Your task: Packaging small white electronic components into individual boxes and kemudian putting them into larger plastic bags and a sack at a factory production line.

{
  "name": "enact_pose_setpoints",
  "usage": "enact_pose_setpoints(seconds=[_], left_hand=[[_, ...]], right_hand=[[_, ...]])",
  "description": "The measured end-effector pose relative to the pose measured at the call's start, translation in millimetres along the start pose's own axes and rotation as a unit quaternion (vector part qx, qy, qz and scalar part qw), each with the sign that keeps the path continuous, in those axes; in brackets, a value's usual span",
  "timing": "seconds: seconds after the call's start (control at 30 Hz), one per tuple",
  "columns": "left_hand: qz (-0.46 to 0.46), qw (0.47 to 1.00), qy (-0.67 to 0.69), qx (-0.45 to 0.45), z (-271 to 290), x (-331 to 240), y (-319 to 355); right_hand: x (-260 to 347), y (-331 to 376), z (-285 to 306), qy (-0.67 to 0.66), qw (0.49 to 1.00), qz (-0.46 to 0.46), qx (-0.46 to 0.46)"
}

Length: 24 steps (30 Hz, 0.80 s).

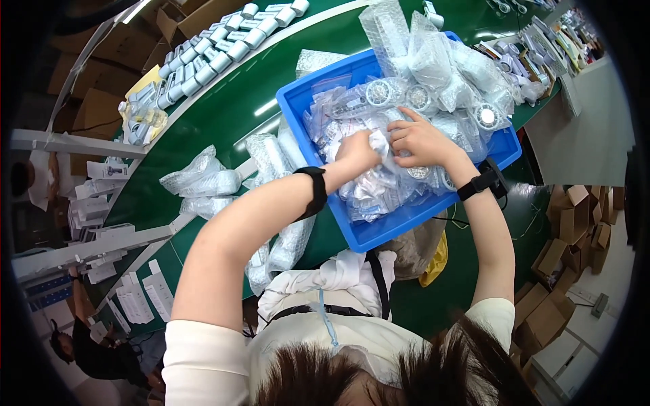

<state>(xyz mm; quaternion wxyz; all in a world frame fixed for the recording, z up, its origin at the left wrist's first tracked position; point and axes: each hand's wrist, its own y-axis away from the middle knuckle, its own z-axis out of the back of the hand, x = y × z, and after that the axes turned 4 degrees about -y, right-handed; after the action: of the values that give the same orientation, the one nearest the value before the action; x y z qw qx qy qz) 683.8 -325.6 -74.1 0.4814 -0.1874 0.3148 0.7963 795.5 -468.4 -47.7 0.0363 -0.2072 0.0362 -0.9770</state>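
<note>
Both of my hands are inside a blue plastic bin (pixel 369 238) on the green table. My left hand (pixel 359 152) is closed, its curled fingers down among small clear and white plastic packets (pixel 372 193); what they grip is hidden. Between my hands lies a crumpled white packet (pixel 380 145), right against my left fingertips. My right hand (pixel 423 140) rests over the packets with its fingers apart. Bubble-wrapped parcels (pixel 433 57) heap up in the far right of the bin, and round, wheel-like parts (pixel 379 93) show through clear wrapping.
More bubble-wrapped parcels (pixel 203 177) lie on the table left of the bin. Rows of grey-blue cylindrical devices (pixel 223 57) line a shelf at the far left. Cardboard boxes (pixel 552 314) stack up at right. Another person (pixel 95 352) works at the lower left.
</note>
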Motion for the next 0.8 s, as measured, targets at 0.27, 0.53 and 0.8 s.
enact_pose_setpoints(seconds=[0.27, 0.53, 0.8], left_hand=[[-0.014, 0.957, 0.265, -0.118, 208, 45, 146], [0.282, 0.885, -0.244, -0.28, 170, 280, 272], [0.371, 0.866, -0.327, -0.066, 123, 330, 267]], right_hand=[[10, -4, -5, 0.049, 0.998, -0.049, 0.007], [14, -12, -3, 0.071, 0.995, -0.072, 0.026], [9, -7, -5, 0.063, 0.995, -0.067, 0.036]])
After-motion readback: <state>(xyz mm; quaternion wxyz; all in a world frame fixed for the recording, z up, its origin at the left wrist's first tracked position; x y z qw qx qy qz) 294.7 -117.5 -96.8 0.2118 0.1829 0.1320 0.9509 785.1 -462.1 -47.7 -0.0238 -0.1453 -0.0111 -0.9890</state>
